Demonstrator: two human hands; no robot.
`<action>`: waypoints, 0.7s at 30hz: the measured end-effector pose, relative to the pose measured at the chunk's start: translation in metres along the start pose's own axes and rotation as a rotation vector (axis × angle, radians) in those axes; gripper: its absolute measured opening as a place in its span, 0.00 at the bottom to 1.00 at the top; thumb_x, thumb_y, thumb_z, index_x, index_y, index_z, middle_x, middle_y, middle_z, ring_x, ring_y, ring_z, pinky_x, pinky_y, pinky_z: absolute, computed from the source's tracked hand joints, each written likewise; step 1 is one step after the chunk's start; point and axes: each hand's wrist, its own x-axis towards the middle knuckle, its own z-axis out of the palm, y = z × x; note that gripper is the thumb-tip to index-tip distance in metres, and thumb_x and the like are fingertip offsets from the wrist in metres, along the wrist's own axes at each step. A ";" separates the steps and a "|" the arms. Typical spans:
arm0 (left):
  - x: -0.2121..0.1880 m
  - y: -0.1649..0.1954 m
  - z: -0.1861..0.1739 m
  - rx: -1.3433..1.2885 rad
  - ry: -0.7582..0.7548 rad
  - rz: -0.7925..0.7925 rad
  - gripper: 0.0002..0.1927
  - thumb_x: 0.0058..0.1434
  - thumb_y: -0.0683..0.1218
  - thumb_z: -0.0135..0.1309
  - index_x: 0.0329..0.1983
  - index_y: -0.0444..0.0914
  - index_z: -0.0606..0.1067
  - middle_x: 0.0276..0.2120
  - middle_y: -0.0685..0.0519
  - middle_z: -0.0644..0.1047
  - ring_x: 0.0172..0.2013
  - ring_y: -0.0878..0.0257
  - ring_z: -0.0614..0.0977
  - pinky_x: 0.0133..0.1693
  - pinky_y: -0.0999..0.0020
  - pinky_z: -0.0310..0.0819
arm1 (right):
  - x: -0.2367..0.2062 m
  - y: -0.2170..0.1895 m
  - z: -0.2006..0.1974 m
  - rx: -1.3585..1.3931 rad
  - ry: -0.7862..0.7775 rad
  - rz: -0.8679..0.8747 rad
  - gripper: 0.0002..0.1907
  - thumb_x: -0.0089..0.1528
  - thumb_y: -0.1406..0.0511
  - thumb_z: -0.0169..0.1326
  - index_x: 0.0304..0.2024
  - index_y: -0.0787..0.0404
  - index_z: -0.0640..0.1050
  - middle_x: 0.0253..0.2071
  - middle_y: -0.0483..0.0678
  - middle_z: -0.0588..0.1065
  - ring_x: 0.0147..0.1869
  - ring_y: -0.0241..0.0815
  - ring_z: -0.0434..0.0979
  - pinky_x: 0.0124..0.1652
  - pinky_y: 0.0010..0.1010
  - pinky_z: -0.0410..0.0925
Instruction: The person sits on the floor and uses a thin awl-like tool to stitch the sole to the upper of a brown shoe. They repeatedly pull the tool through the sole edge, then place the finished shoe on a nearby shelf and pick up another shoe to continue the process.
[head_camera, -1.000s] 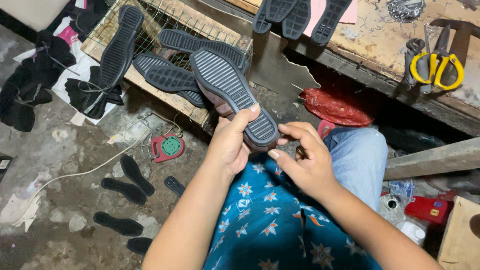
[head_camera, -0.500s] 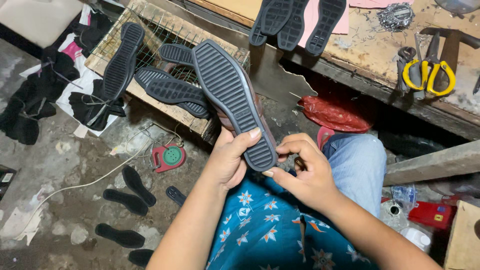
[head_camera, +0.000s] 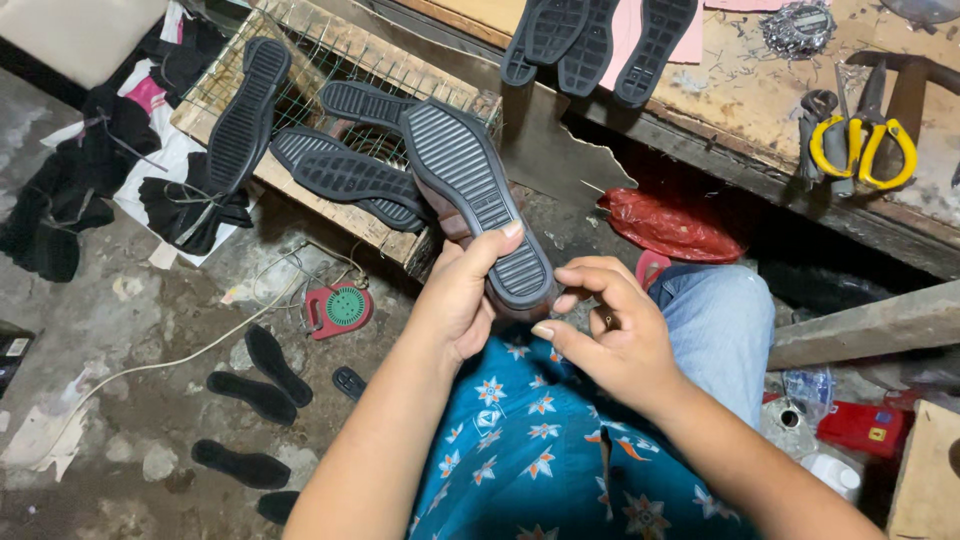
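Left hand (head_camera: 462, 295) grips the heel of a black-soled shoe (head_camera: 470, 195), sole up, pointing toward eleven o'clock. Right hand (head_camera: 605, 335), fingers curled, pinches at the heel's edge, above the lap.

matt ribbed rubber sole (head_camera: 470, 195), rough wood bench (head_camera: 760, 80), wire crate (head_camera: 330, 90)

Black ribbed shoe sole (head_camera: 470, 195), yellow-handled scissors (head_camera: 862, 148), red plastic bag (head_camera: 670, 225), blue star-patterned shirt (head_camera: 540, 450)

Small red box (head_camera: 865, 428) with yellow label (lower right), cardboard box (head_camera: 925, 475) beside it
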 end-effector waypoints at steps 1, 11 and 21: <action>0.001 -0.001 0.000 0.005 0.018 -0.025 0.20 0.63 0.45 0.57 0.56 0.36 0.70 0.41 0.52 0.77 0.39 0.63 0.82 0.41 0.64 0.83 | -0.001 0.001 0.000 0.012 0.007 0.026 0.27 0.55 0.74 0.66 0.56 0.63 0.75 0.55 0.48 0.69 0.48 0.33 0.73 0.37 0.20 0.65; 0.001 -0.002 0.009 0.081 0.049 -0.080 0.17 0.62 0.48 0.56 0.48 0.35 0.70 0.35 0.48 0.79 0.31 0.58 0.85 0.32 0.62 0.85 | 0.003 0.001 -0.004 -0.158 0.054 -0.038 0.27 0.57 0.69 0.66 0.59 0.62 0.75 0.49 0.44 0.71 0.41 0.28 0.68 0.35 0.19 0.62; 0.000 -0.008 0.016 0.066 0.023 0.004 0.26 0.62 0.49 0.59 0.58 0.35 0.64 0.40 0.48 0.77 0.36 0.60 0.84 0.35 0.63 0.85 | 0.009 -0.006 -0.008 -0.263 0.072 -0.155 0.23 0.58 0.69 0.65 0.56 0.66 0.77 0.49 0.49 0.74 0.48 0.39 0.75 0.46 0.27 0.68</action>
